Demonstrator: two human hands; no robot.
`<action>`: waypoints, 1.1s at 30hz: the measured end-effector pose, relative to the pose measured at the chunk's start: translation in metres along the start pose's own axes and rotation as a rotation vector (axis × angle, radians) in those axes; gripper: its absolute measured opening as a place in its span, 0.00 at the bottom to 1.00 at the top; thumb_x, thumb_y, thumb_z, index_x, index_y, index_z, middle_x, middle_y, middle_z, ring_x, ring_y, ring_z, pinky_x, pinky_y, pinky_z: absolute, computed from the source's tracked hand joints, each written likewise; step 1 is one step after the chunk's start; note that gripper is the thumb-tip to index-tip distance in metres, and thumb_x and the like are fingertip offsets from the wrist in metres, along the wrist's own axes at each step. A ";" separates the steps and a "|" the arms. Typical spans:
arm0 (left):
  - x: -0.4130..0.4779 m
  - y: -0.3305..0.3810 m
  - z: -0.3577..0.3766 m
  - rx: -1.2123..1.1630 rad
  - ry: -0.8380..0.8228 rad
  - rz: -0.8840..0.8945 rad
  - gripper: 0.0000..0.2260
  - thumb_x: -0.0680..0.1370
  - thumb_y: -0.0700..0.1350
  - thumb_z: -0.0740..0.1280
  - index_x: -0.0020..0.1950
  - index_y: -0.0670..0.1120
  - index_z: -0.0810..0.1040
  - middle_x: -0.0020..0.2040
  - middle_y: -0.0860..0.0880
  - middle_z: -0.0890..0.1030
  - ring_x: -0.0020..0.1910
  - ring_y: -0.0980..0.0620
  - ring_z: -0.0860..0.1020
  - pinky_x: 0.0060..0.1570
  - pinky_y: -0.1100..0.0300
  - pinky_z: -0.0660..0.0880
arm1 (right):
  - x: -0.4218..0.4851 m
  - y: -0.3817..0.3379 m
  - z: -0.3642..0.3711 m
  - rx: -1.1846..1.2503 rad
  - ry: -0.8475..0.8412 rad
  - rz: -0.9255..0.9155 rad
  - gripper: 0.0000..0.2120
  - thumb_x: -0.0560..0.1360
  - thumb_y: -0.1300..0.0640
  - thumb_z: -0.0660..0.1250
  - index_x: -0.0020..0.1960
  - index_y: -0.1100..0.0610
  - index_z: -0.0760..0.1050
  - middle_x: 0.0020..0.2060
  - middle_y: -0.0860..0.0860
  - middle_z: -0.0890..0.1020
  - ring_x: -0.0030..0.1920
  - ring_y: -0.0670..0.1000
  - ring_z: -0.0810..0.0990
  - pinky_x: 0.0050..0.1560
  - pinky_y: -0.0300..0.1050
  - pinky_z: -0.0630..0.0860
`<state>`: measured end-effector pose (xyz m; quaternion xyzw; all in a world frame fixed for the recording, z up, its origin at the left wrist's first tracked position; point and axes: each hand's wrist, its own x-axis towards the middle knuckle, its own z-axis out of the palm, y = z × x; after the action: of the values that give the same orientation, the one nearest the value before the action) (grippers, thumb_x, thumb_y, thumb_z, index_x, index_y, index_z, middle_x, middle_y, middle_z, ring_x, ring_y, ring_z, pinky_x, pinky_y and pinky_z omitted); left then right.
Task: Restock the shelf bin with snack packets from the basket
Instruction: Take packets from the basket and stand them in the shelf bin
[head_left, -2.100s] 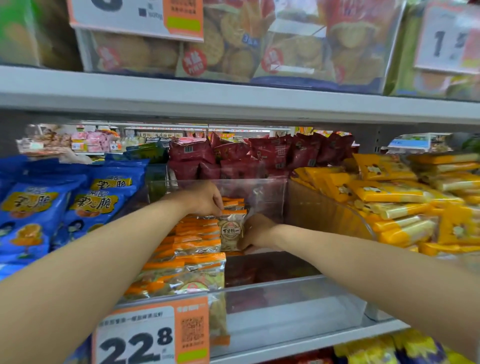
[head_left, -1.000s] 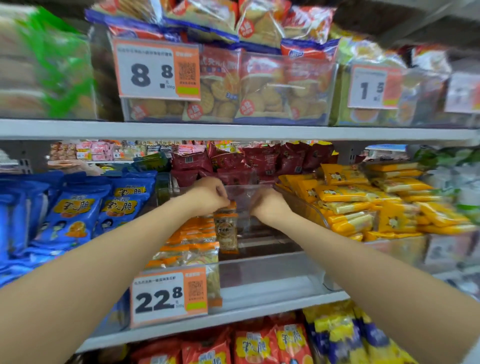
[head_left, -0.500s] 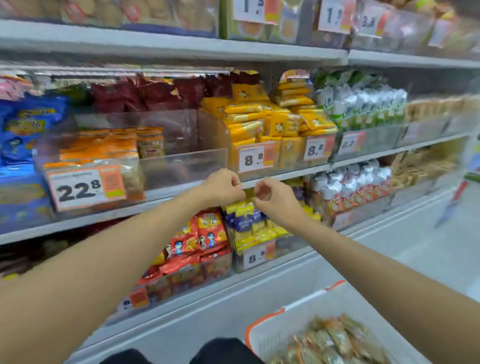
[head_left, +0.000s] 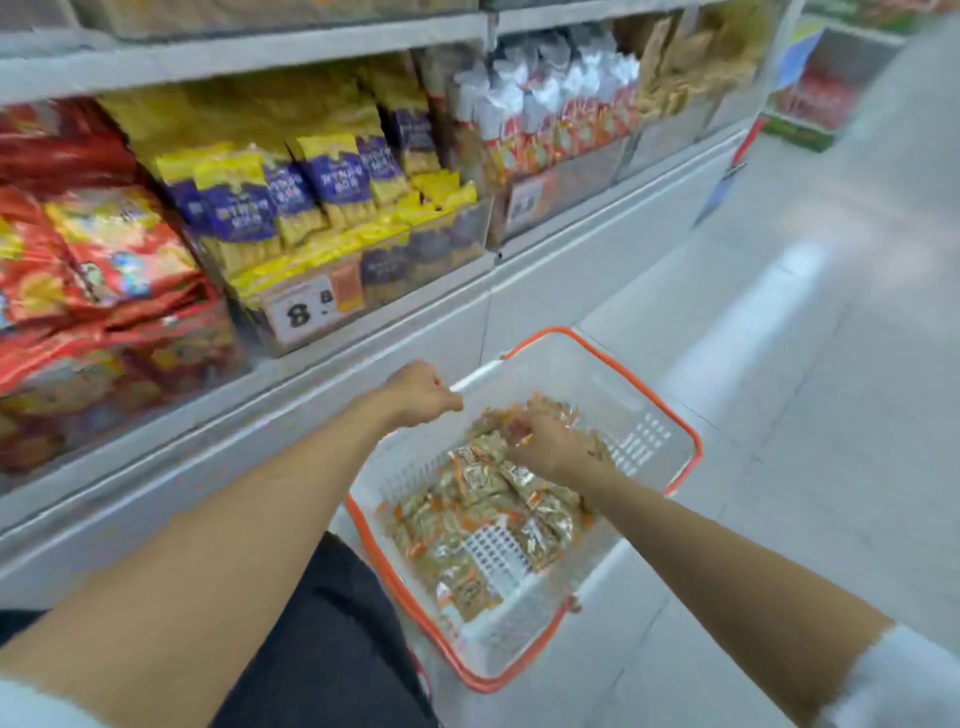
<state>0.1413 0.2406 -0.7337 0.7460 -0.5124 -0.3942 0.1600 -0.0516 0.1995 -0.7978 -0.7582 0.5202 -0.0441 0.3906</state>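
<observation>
Lower centre: snack packets (head_left: 457, 525) heaped in basket (head_left: 511, 634), directly beneath right hand (head_left: 550, 441); fingers down among them, grasp blurred, cannot tell; left hand (head_left: 421, 396) clenched, empty, up-left by rim; right nearer.

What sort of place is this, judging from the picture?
Most likely a grocery or convenience store aisle: shelves packed with snack bags, a price tag in front of them, and a white basket of snack packets.

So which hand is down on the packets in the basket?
The right hand, on the snack packets at the far end of the basket; the left hand is curled above its rim.
</observation>
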 end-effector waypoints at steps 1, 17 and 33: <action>0.007 -0.011 0.011 -0.039 -0.014 -0.028 0.22 0.74 0.43 0.70 0.26 0.47 0.63 0.19 0.51 0.63 0.24 0.50 0.63 0.28 0.60 0.59 | 0.004 0.019 0.009 -0.034 -0.025 0.050 0.11 0.73 0.67 0.68 0.55 0.66 0.78 0.44 0.55 0.80 0.43 0.42 0.78 0.45 0.33 0.71; 0.066 -0.112 0.056 -0.420 -0.149 -0.469 0.03 0.77 0.44 0.67 0.47 0.44 0.77 0.38 0.49 0.80 0.29 0.58 0.80 0.38 0.63 0.76 | 0.111 0.101 0.141 -0.385 -0.362 0.117 0.37 0.73 0.63 0.71 0.76 0.54 0.58 0.74 0.54 0.63 0.72 0.60 0.66 0.69 0.54 0.69; 0.067 -0.113 0.064 -0.447 -0.222 -0.503 0.04 0.77 0.43 0.66 0.48 0.44 0.78 0.39 0.49 0.80 0.38 0.53 0.79 0.40 0.62 0.75 | 0.054 0.171 0.177 -1.030 -0.527 0.095 0.38 0.76 0.62 0.65 0.79 0.54 0.48 0.76 0.57 0.56 0.76 0.61 0.56 0.70 0.59 0.65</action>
<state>0.1767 0.2393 -0.8757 0.7480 -0.2282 -0.6022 0.1604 -0.0725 0.2255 -1.0475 -0.8118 0.3931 0.4225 0.0891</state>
